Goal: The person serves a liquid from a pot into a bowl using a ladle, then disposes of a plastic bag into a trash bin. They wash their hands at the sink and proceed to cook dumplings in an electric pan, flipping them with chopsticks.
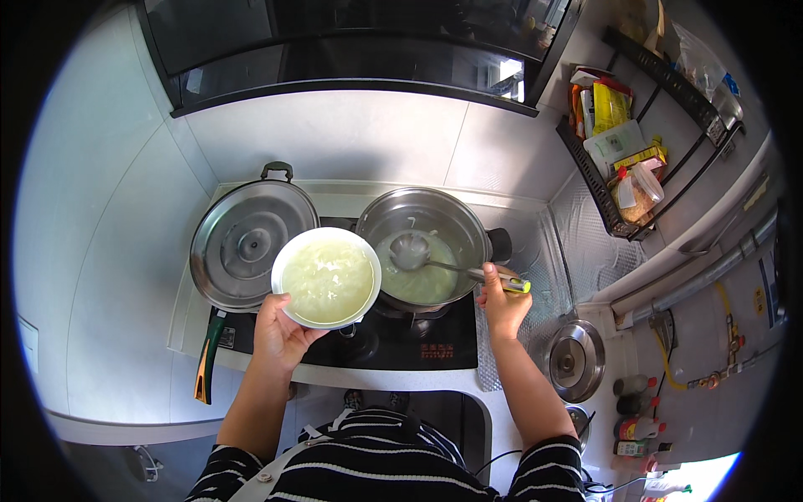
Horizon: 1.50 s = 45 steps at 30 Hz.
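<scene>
My left hand (281, 331) grips the lower left rim of a white bowl (328, 278), which is filled with pale yellow-green soup. My right hand (505, 305) holds the handle of a metal ladle (409, 251). The ladle's round head is inside a stainless steel pot (420, 197), just over or partly in the similar pale liquid (420, 282) there; its exact depth is hard to tell. The bowl is held in front of the pot's left side, partly hiding the cooktop (389, 348) and a lidded pan beyond.
At the left, a pan with a metal lid (254, 245) has its green handle (209, 357) jutting past the counter edge. A metal lid (576, 361) and several bottles (637, 428) stand at the right. A black wall rack (593, 179) holds packets. The range hood (351, 63) overhangs the back.
</scene>
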Tool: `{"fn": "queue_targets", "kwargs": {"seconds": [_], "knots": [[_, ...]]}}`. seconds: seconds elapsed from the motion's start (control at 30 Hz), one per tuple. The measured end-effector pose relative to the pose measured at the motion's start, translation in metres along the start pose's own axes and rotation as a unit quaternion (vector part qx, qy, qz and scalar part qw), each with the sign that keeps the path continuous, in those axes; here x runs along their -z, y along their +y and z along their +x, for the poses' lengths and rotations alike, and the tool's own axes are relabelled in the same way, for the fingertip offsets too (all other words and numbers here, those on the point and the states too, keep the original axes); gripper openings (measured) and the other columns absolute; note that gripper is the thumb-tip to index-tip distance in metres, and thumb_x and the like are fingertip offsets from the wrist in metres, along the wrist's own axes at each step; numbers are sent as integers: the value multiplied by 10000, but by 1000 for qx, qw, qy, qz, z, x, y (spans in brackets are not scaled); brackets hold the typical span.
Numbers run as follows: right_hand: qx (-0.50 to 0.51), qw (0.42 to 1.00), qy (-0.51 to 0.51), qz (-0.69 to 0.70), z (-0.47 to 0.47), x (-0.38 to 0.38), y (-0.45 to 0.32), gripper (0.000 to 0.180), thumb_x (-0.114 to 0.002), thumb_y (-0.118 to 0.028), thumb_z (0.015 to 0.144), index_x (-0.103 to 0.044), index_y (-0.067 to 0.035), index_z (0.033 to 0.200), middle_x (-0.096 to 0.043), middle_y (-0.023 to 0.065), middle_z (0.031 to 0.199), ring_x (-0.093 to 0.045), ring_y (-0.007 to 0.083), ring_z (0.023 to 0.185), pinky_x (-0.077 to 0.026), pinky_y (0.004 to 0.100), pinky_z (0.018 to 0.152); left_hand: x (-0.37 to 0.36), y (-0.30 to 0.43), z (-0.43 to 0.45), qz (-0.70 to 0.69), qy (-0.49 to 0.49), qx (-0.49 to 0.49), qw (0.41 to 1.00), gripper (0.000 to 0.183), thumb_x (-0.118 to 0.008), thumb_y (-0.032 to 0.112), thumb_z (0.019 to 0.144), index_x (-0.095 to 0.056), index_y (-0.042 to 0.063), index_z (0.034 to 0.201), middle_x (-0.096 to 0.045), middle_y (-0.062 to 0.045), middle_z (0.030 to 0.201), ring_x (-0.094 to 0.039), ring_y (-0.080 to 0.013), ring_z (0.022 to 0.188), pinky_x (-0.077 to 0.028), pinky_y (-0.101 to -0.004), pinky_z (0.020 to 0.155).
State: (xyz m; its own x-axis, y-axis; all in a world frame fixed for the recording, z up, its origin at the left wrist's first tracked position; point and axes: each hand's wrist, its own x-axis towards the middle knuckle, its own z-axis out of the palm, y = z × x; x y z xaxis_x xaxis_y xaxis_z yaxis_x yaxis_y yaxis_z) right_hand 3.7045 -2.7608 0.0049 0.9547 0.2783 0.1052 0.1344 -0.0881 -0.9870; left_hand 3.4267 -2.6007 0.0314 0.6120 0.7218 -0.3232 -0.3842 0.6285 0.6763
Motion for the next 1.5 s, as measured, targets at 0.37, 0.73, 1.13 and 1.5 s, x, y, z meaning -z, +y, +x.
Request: {"fn": "queue_targets", "kwargs": {"seconds": [0.37, 0.73, 1.13, 1.5], "knots": [[-99, 986, -36, 130, -32, -3, 21, 559, -682, -284, 842, -460, 45, 1235, -602, 87, 872, -583, 128, 598, -481, 222, 467, -3, -15, -6, -37, -70, 92, 993, 545, -479, 286, 835, -405, 9, 1298, -513, -164, 1271, -509, -318, 1165, -413, -480, 965], [-105, 898, -228, 362, -136, 12, -5, 679, -480, -468, 925, -304, -17, 1401, -429, 113, 1362, -403, 240, 1253, -326, 397, 1025, -26, -52, -7, -23, -149, 212, 965, 574, -557, 272, 813, -407, -5, 1293, -503, -172, 1273, -482, -316, 1178, -395, -479, 972], [-108, 884, -185, 415, -204, 66, -24, 626, -506, -388, 931, -294, -41, 1408, -424, 105, 1370, -406, 248, 1265, -349, 409, 1027, -28, -81, -64, 29, -169, 256, 951, 582, -554, 290, 804, -426, 13, 1299, -518, -149, 1276, -488, -302, 1185, -373, -468, 1004], [-193, 849, -332, 363, -298, 107, -33, 690, -584, -440, 871, -327, -41, 1371, -439, 105, 1352, -420, 249, 1254, -350, 411, 1030, 43, -99, -217, -93, -126, 158, 975, 577, -595, 285, 825, -398, 34, 1305, -489, -144, 1285, -487, -269, 1179, -392, -442, 993]]}}
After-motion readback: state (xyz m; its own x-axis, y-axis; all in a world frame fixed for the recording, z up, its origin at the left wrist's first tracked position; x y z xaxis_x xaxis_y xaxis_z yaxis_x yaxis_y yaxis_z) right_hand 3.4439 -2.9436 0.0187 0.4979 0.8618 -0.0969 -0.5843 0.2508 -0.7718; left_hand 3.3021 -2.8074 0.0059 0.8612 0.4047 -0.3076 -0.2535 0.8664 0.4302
